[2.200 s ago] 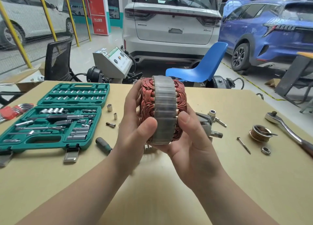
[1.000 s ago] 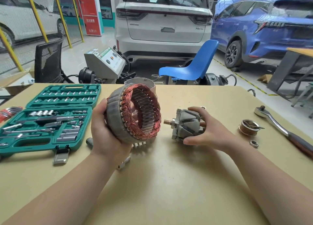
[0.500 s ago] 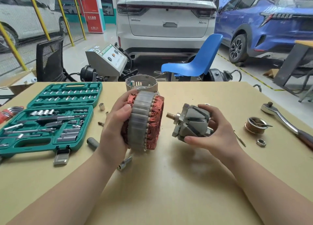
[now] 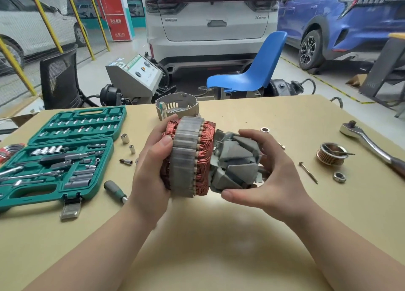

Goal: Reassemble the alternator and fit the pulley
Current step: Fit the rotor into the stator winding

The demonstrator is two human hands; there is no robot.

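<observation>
Workbench (image 4: 219, 236): left hand (image 4: 151, 172) grips stator (image 4: 186, 157); right hand (image 4: 271, 181), fingers curled, holds rotor (image 4: 236, 165) against its 3 o'clock face.

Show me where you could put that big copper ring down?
Bare table lies between the forearms, and behind the rotor up to the far edge. Crowded: sockets beside the socket set, and pulley, nut and ratchet rightward.
</observation>
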